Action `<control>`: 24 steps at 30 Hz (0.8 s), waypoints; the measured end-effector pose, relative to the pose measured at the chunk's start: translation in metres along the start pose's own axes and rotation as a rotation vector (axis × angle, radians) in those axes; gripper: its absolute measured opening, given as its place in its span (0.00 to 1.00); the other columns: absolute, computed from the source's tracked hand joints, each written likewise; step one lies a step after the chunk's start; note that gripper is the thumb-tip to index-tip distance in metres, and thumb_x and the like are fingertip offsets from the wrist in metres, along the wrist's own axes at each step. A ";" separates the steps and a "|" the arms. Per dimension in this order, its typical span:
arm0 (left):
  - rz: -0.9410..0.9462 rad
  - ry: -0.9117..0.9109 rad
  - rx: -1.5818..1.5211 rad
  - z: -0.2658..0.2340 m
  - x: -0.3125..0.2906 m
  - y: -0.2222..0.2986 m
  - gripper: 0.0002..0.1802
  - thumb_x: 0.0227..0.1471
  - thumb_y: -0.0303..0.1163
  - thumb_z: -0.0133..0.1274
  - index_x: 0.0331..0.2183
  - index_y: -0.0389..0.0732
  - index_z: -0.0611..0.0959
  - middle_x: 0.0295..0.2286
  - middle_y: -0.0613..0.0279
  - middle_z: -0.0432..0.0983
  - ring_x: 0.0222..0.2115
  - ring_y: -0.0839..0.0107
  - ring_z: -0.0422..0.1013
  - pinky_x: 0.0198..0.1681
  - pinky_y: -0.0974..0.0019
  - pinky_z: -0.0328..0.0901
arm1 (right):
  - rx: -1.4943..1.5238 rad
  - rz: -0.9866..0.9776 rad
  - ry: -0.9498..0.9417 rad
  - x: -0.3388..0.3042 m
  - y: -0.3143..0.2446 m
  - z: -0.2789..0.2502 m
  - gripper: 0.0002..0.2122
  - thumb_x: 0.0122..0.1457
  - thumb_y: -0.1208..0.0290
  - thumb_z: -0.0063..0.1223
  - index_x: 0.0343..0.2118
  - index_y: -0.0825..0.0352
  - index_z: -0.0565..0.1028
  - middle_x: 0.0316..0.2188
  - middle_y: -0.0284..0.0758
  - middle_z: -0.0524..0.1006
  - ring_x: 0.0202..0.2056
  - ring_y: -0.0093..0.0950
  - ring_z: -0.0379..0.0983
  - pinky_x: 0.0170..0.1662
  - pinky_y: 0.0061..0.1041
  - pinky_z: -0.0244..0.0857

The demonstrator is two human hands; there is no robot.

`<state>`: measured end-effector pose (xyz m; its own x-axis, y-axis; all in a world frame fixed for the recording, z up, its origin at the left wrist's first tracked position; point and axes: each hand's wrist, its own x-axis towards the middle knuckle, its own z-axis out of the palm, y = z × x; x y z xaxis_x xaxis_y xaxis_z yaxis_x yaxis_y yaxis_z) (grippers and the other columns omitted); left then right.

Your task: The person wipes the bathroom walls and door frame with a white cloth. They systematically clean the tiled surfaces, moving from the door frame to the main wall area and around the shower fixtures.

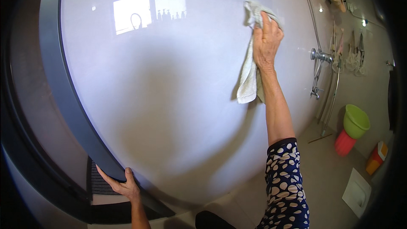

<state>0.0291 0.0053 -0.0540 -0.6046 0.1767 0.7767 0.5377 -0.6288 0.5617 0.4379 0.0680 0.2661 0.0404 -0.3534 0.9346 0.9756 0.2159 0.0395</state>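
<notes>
My right hand (pixel 267 44) presses a pale, light-coloured cloth (pixel 248 80) flat against the glossy white wall (pixel 190 68), high and right of centre. Part of the cloth bunches above the fingers, and the rest hangs down beside the wrist. Low on the left, my left hand (pixel 127 186) grips the dark grey door frame (pixel 80 97), thumb on the wall side and fingers round the other side. Window reflections and a soft shadow show on the wall.
A chrome shower mixer (pixel 322 55) and a small tap (pixel 315 92) stick out on the right. Beyond stand a green basin (pixel 356 121), a red bucket (pixel 345 143), an orange container (pixel 376 157) and a white floor fixture (pixel 356 193). A dark ridged mat (pixel 101 180) lies past the frame.
</notes>
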 end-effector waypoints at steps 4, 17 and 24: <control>-0.017 0.014 0.008 0.002 0.000 -0.005 0.46 0.41 0.28 0.57 0.60 0.35 0.54 0.57 0.43 0.52 0.56 0.50 0.53 0.58 0.52 0.50 | -0.074 0.300 0.027 -0.024 0.048 -0.001 0.20 0.54 0.67 0.47 0.52 0.57 0.68 0.48 0.38 0.66 0.49 0.42 0.55 0.53 0.39 0.51; -0.066 -0.080 0.002 0.017 0.014 0.039 0.41 0.50 0.36 0.54 0.61 0.44 0.53 0.59 0.49 0.48 0.58 0.52 0.48 0.60 0.51 0.44 | 0.110 -0.138 -0.210 -0.097 -0.065 -0.041 0.23 0.45 0.72 0.54 0.49 0.59 0.70 0.42 0.40 0.64 0.42 0.39 0.56 0.47 0.39 0.51; -0.019 -0.049 0.016 0.022 0.014 0.057 0.38 0.52 0.33 0.53 0.60 0.43 0.55 0.59 0.50 0.49 0.57 0.53 0.50 0.61 0.54 0.44 | 0.044 -0.035 -0.244 -0.059 0.014 -0.034 0.21 0.46 0.70 0.53 0.47 0.53 0.72 0.41 0.37 0.65 0.42 0.39 0.57 0.46 0.37 0.53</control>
<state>0.0644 -0.0112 -0.0048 -0.5853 0.2258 0.7788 0.5361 -0.6128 0.5806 0.4568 0.0611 0.1993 -0.0519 -0.1324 0.9898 0.9649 0.2488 0.0839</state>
